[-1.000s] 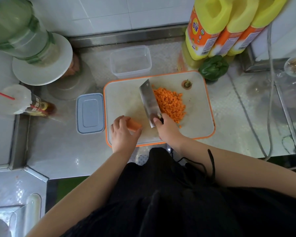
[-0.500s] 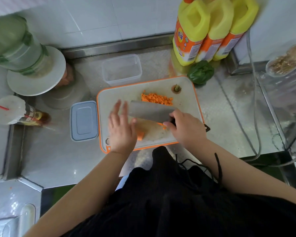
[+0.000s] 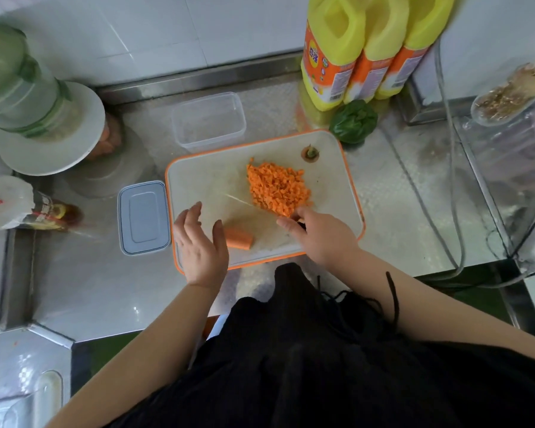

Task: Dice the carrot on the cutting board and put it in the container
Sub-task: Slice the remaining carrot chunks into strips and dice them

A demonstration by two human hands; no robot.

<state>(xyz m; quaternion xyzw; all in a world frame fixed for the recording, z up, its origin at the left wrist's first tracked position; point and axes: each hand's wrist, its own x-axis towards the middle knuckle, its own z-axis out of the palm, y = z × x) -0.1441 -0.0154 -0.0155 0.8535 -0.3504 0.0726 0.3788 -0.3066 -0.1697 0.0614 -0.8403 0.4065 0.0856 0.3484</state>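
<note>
At centre frame, a person's right hand (image 3: pixel 322 234) grips a cleaver (image 3: pixel 244 202), seen edge-on against a heap of diced carrot (image 3: pixel 277 188) on the orange-rimmed cutting board (image 3: pixel 337 186). The left hand (image 3: pixel 203 247), fingers spread and holding nothing, hovers just left of an uncut carrot piece (image 3: pixel 238 238). A clear container (image 3: pixel 209 120) sits just above the board; its lid (image 3: pixel 143 217) lies to the left.

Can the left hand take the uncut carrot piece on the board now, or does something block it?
Probably yes. The left hand is open, right beside the carrot piece on the cutting board; nothing lies between them. The right hand is off to the other side.
</note>
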